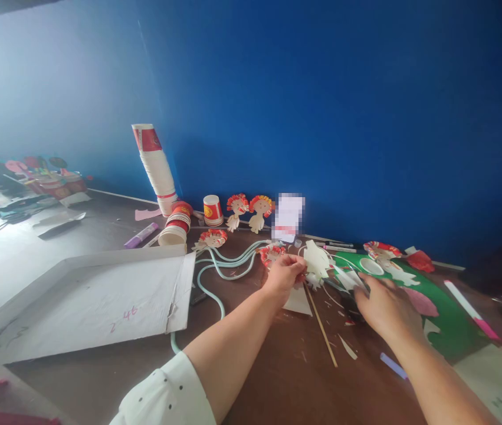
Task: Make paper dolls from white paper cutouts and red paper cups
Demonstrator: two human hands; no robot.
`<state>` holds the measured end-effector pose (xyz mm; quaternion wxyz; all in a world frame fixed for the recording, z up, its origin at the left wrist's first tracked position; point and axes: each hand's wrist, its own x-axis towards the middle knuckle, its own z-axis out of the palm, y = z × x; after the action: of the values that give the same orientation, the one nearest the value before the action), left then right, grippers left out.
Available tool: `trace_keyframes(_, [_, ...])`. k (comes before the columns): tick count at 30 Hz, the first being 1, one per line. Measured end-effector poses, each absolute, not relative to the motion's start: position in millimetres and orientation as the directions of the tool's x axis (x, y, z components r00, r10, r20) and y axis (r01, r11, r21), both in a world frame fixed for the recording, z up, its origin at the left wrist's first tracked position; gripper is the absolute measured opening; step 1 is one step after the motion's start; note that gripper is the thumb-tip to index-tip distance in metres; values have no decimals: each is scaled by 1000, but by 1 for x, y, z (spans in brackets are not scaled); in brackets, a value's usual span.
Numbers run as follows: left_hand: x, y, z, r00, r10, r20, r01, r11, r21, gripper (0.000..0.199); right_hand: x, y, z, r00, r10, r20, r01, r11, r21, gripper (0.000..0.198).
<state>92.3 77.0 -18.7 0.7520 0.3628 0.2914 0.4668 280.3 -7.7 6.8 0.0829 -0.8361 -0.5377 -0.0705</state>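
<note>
My left hand [286,274] pinches a cream paper cutout [317,260] between thumb and fingertips, above the brown table. To its right, my right hand [387,304] has its fingers curled beside a pale, narrow, pointed piece [348,278]; whether that is paper or a tool I cannot tell. A thin wooden stick [321,327] lies below the cutout, with paper scraps [348,348] around it. Behind my left hand sits a red-and-white cup-paper figure part [272,255]. A green sheet [448,321] lies under and beyond my right hand.
A tall stack of paper cups [157,168] leans near the blue wall. Finished-looking paper figures [259,212] stand beside a short cup stack [213,211]. A white cardboard tray [95,301] fills the left. A pale cable [210,289] loops mid-table; a pink-capped marker [469,307] lies right.
</note>
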Motion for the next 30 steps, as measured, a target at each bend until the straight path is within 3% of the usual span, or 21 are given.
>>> trace_keyframes(3, [92,76,-19,376,922,-97,-488,285,825,32,272,-11,11,341,912,226,935,-353,13,45])
trace_keyframes(9, [93,77,-19,334,935,-122,-482,281,830,32,257,-17,23,291,955,-52,954,-286,88,28])
trace_keyframes(15, [93,77,-16,318,934,-163,-485,308,818,30,259,-17,24,293,953,-78,951,-282,127,32])
trace_keyframes(25, [92,76,-14,335,926,-174,-465,323,824,26,275,-11,13,332,943,-23,942,-331,48,31])
trace_keyframes(30, [92,77,-13,325,930,-172,-485,319,814,22,281,-6,6,354,931,86,932,-343,-118,33])
